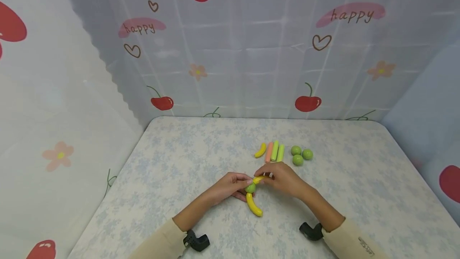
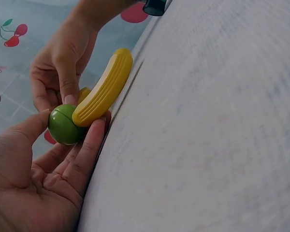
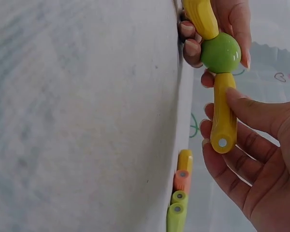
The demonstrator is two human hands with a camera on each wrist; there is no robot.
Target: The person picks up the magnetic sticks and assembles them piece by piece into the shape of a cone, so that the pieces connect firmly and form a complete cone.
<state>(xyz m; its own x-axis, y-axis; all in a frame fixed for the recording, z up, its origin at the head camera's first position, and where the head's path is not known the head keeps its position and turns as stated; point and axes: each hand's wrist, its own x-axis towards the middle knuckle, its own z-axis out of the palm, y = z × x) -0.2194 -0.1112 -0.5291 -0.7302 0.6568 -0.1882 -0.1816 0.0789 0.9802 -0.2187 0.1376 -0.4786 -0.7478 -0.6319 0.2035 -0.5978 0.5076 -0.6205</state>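
My left hand (image 1: 228,187) pinches a glossy green ball (image 2: 63,125) between thumb and fingers, low over the table. A curved yellow rod (image 2: 106,89) joins the ball on one side and points toward me in the head view. Against another side of the ball stands a second curved yellow rod (image 3: 224,108), which my right hand (image 1: 282,179) grips between thumb and fingers. A round silvery spot, like a magnet, shows on this rod's free end in the right wrist view.
Beyond my right hand lie another curved yellow rod (image 1: 260,150), an orange straight rod (image 1: 269,152) and two light green straight rods (image 1: 274,151). Three more green balls (image 1: 298,160) sit to their right. A patterned curtain (image 1: 233,51) hangs behind the table (image 1: 172,171).
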